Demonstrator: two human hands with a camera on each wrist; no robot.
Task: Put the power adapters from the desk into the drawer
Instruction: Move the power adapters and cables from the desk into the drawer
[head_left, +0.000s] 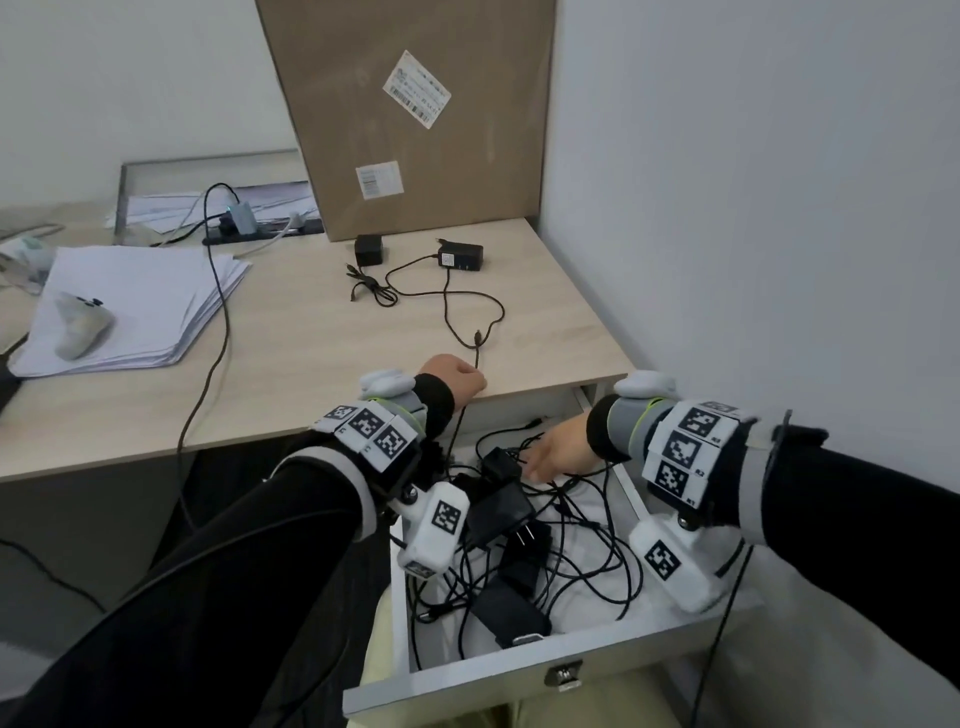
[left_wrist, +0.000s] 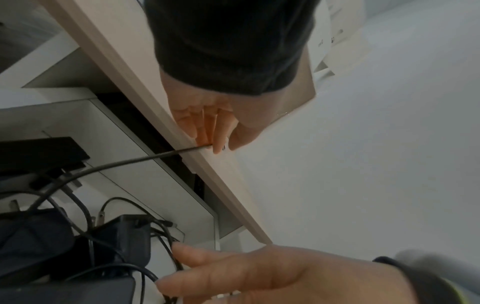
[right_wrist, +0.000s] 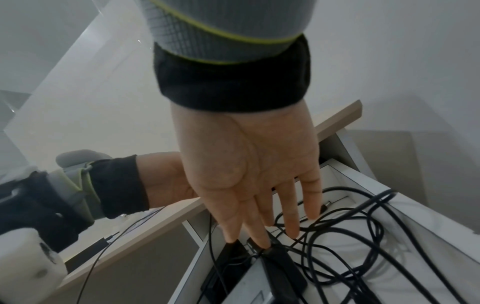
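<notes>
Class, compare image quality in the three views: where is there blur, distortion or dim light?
Head view: even light, sharp desk, edges bowed by the wide lens. Left wrist view: dim, the drawer cables soft, the right hand blurred up close. Right wrist view: the sleeve cuff looms large and soft.

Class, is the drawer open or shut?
Open: the drawer is pulled out from under the desk, showing adapters and cables inside.

Two black power adapters (head_left: 460, 256) lay on the desk (head_left: 291, 332), near the cardboard panel at its back; the smaller adapter (head_left: 368, 250) kept its cord bundled, the larger one's trailed loose toward the desk's front edge. Below that edge the white drawer (head_left: 519, 670) stood open, holding several black adapters (head_left: 498, 512) among tangled cords.
</notes>
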